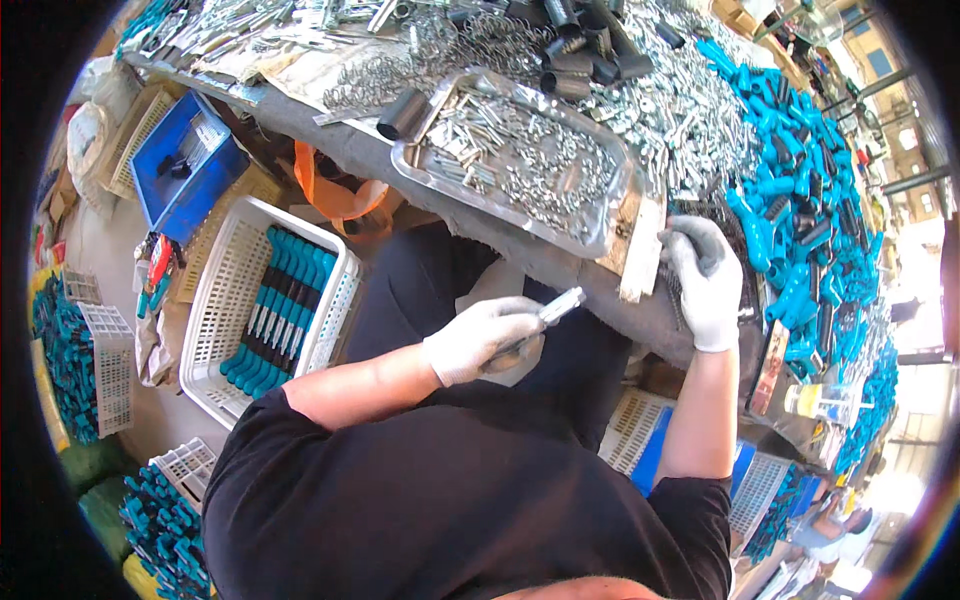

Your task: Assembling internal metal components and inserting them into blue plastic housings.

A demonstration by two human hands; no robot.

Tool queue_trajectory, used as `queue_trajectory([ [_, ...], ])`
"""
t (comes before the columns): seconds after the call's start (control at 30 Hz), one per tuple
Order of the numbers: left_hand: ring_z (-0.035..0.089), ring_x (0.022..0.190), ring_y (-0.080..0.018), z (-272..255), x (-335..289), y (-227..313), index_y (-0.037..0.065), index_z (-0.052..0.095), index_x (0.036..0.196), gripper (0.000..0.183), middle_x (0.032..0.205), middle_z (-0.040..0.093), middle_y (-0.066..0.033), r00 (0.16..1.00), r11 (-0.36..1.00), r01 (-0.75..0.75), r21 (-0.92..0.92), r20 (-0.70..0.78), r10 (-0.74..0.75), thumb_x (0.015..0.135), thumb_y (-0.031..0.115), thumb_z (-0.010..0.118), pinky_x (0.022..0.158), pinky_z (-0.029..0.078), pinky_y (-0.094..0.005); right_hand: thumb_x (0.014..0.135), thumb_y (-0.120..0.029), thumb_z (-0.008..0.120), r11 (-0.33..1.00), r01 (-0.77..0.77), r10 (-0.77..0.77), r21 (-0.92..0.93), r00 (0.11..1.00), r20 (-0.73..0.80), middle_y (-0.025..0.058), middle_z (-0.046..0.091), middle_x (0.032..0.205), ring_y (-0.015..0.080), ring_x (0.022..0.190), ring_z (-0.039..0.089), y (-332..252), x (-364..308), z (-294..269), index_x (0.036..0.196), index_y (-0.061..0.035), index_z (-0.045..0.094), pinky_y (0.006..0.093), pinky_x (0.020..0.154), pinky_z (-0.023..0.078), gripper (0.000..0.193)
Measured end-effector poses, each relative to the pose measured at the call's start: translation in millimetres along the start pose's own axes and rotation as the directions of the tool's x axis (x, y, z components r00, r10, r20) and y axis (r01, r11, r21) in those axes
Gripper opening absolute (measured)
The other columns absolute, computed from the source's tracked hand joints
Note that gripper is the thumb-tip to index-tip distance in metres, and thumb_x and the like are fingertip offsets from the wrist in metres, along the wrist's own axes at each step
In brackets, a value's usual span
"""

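Note:
My left hand (490, 337), in a white glove with grey fingers, is closed round a silvery metal rod-shaped part (563, 305) above my lap. One end of the part sticks out past the thumb, pointing toward the bench; the rest is hidden in the palm. My right hand (706, 280), gloved alike, is beside a worn wooden strip (642, 250) at the bench edge. Its fingers are curled together, and whatever they may pinch is too small to make out. Left of the strip stands a clear tray (605, 225) of small metal pins and fittings.
Metal springs (465, 50), black tubes (570, 75) and loose silvery parts (690, 130) cover the bench. Teal-and-black handles (800, 200) are heaped at the right. A white crate (195, 345) at my left holds a row of teal-and-black tools. Behind it sits a blue bin (160, 185).

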State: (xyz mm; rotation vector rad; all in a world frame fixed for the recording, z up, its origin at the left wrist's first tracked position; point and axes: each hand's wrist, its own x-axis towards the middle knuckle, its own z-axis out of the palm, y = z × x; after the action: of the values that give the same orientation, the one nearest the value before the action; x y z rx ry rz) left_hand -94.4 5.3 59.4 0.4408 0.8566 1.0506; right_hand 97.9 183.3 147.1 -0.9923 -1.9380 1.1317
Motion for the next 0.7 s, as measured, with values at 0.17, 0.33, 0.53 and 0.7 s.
queue_trajectory([
  [0.17, 0.043, 0.055, -0.0060, -23, 1, -10, 0.001, 0.059, 0.111, 0.029, 0.077, 0.057, -0.0016, 1.000, 1.000, -0.006, 0.016, 0.025, 0.006, 0.094, 0.022, 0.051, 0.047, 0.032, -0.0209, 0.088, -0.009, 0.062, 0.939, 0.168, -0.124, -0.299, 0.979, 0.159, 0.0098, 0.066, 0.098, 0.0156, 0.091, 0.063, -8, 82, 23, 0.104, 0.0004, 0.065, 0.0280, 0.084, 0.048, 0.018],
  [0.33, 0.044, 0.055, -0.0062, -38, 1, -7, 0.000, 0.059, 0.109, 0.028, 0.075, 0.057, -0.0013, 0.999, 1.000, 0.022, 0.021, -0.041, -0.021, 0.093, 0.022, 0.051, 0.048, 0.032, -0.0214, 0.083, -0.013, 0.062, 0.573, 0.553, -0.435, -0.604, 0.831, 0.348, 0.0139, 0.059, 0.117, 0.0309, 0.107, 0.059, -7, 154, 78, 0.116, -0.0158, 0.062, 0.0370, 0.091, 0.049, 0.033],
  [0.53, 0.044, 0.053, -0.0067, -54, -4, -7, 0.000, 0.059, 0.109, 0.028, 0.075, 0.056, -0.0016, 0.999, 1.000, 0.011, -0.008, -0.037, -0.012, 0.093, 0.023, 0.052, 0.047, 0.032, -0.0219, 0.081, -0.011, 0.061, 0.390, 0.546, -0.437, -0.742, 0.818, 0.373, 0.0151, 0.058, 0.105, 0.0327, 0.096, 0.059, 7, 181, 111, 0.116, -0.0178, 0.060, 0.0413, 0.087, 0.050, 0.036],
  [0.7, 0.044, 0.052, -0.0063, -62, 6, -13, 0.002, 0.058, 0.111, 0.028, 0.076, 0.057, -0.0022, 0.997, 0.998, 0.051, -0.020, -0.056, -0.052, 0.094, 0.023, 0.052, 0.044, 0.031, -0.0212, 0.082, -0.020, 0.065, 0.435, 0.375, -0.405, -0.818, 0.894, 0.194, 0.0167, 0.060, 0.103, 0.0333, 0.097, 0.060, 18, 183, 72, 0.116, -0.0091, 0.056, 0.0418, 0.087, 0.049, 0.037],
])
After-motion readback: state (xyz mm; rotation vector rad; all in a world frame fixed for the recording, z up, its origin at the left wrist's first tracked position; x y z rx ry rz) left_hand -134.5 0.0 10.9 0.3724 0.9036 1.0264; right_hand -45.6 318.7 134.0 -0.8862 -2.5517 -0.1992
